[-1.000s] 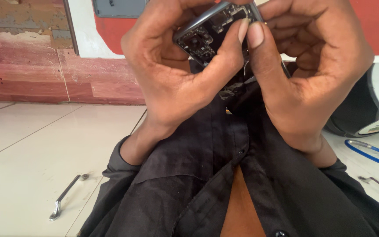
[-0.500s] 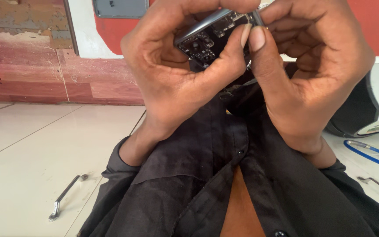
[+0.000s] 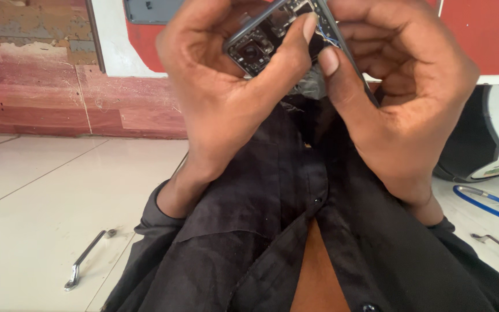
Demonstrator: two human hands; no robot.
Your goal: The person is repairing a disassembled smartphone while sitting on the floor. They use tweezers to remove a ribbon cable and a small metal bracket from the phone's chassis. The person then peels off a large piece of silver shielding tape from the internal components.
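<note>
gripping opened phone [image 3: 272,37] between left hand [image 3: 226,98], right hand [image 3: 399,104]; long axis rising rightward.

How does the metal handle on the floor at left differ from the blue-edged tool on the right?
The metal handle is plain silver with bent ends and fully visible; the blue-edged tool is outlined in blue and partly cut off by the frame. The metal handle lies nearer the camera wearer. Both rest flat on pale tiles, untouched.

Tiled floor against a worn wall

Pale floor tiles [image 3: 36,219] fill the lower left of the frame; a metal handle [image 3: 88,258] lies there. A weathered reddish plank wall [image 3: 30,86] spans the upper left, beside a red and white panel [image 3: 140,46].
</note>
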